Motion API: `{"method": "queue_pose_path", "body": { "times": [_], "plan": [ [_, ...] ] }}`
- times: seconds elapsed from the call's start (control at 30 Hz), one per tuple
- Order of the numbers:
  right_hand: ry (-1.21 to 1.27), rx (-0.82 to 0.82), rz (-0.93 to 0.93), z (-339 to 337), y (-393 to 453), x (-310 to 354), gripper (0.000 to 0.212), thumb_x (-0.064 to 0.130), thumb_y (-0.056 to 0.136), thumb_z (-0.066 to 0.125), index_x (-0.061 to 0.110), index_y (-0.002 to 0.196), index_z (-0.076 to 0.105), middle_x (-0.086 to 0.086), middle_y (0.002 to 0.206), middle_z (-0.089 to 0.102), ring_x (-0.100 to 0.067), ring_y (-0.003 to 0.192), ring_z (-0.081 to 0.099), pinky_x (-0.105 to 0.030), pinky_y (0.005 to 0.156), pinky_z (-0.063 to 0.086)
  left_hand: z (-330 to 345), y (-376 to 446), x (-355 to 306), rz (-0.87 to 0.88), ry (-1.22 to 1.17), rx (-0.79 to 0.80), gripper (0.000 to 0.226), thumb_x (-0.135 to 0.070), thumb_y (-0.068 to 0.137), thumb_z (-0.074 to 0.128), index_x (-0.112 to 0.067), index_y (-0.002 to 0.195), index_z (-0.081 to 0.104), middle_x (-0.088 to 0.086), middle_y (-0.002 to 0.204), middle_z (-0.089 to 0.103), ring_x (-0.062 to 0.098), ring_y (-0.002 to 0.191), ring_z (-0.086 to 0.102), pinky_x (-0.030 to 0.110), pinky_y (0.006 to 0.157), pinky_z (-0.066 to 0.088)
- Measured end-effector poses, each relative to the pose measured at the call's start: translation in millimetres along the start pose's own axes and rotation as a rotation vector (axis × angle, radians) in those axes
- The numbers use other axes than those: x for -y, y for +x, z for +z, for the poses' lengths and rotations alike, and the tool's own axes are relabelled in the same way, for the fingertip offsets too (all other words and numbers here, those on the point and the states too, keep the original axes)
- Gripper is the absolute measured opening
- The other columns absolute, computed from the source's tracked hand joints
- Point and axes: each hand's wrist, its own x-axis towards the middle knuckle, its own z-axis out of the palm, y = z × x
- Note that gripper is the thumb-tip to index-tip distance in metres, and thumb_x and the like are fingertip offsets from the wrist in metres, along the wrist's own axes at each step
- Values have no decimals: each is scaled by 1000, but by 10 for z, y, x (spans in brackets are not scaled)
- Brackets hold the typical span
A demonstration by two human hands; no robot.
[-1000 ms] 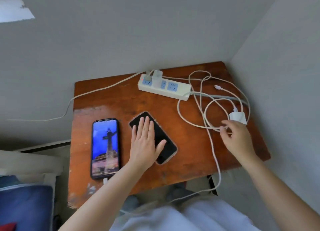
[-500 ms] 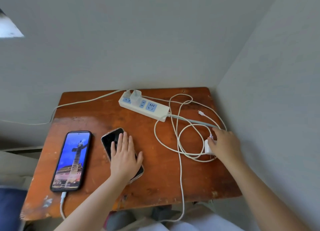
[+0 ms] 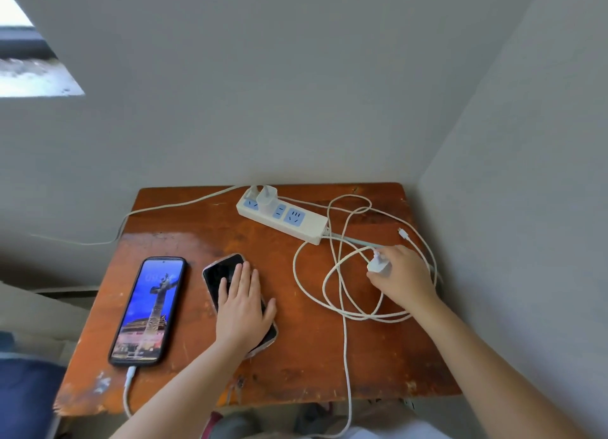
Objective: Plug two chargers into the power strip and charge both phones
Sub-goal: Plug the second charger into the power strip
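Note:
A white power strip [image 3: 306,223] lies at the back of the wooden table [image 3: 296,366], with one white charger [image 3: 267,198] plugged into it. On the left, a lit phone [image 3: 148,310] has a white cable in its bottom port. My left hand [image 3: 241,307] rests flat on a dark-screened phone [image 3: 221,274]. My right hand [image 3: 403,276] grips a second white charger [image 3: 379,263], lifted off the table with its prongs pointing toward the strip. Its white cable [image 3: 342,294] lies in loops, and the free connector [image 3: 402,232] sits near the right edge.
Grey walls close the table at the back and right. The strip's grey cord [image 3: 348,239] runs right; a white cord [image 3: 164,206] trails off the left edge. One cable hangs over the front edge. A blue cushion [image 3: 26,399] sits low on the left.
My right hand has closed round the second charger and lifted it clear of the table, turning its prongs toward the strip. My left hand stays on the dark phone. The view tilted up.

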Motion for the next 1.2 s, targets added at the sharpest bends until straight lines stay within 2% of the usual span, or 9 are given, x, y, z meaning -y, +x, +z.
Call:
{"method": "queue_pose_path", "body": {
  "times": [0.2,0.3,0.4,0.57,0.73,0.8,0.97,1.1,1.2],
  "plan": [
    [9,-9,-418,-105,258,469,50,17,81,67,16,128,48,-10,128,56,-26,118,48,-34,94,44,-55,2,202,-66,-85,-44,63,-44,94,27,-8,142,6,10,155,0,19,141,-10,33,113,-9],
    [105,42,-530,-74,424,683,34,3,77,70,7,110,61,-17,122,56,-30,115,50,-33,90,43,-75,0,417,-166,-119,-78,62,-43,95,26,-8,142,7,10,155,1,19,141,-10,33,113,-6],
    [285,105,-447,-59,620,854,20,-3,75,69,-1,94,62,-19,120,56,-30,114,51,-25,88,36,-53,-13,561,-183,-175,-97,60,-39,95,30,-7,141,9,10,155,2,19,141,-8,33,114,-3],
    [225,254,-350,-66,990,1055,36,-4,79,63,6,113,58,-15,126,52,-27,116,48,-25,93,34,5,-36,614,-138,-211,-101,62,-42,94,28,-4,140,14,15,153,10,23,142,4,33,114,2],
    [240,697,-251,-289,1203,1172,40,-19,79,52,13,98,65,-6,131,47,-21,98,58,-12,65,55,30,-15,621,-134,-225,-130,72,-48,83,21,-3,139,19,16,152,16,25,141,12,34,114,5],
    [333,754,-115,-325,1228,1247,35,-19,81,48,10,85,68,-8,128,50,-18,94,59,-19,74,57,29,-17,621,-130,-232,-140,74,-50,83,20,-2,139,20,16,151,17,26,141,14,35,114,7],
    [177,638,-104,-230,1185,1426,20,0,85,50,1,100,64,-13,113,58,-22,92,60,-38,92,51,15,-10,630,-122,-233,-150,66,-46,90,29,-3,139,19,15,152,16,24,141,13,31,112,2],
    [-84,377,-363,-81,1030,1412,28,13,87,52,1,63,61,-7,82,60,-20,71,58,-37,68,49,17,-16,634,-116,-237,-146,62,-39,93,37,-5,140,16,13,153,13,22,142,10,29,112,0],
    [-156,169,-328,42,924,1336,50,28,86,58,18,45,31,1,61,38,-9,51,35,-23,49,28,13,-19,638,-112,-228,-144,63,-41,93,35,-6,141,14,12,154,12,21,142,8,29,113,-1]
  ]
}}
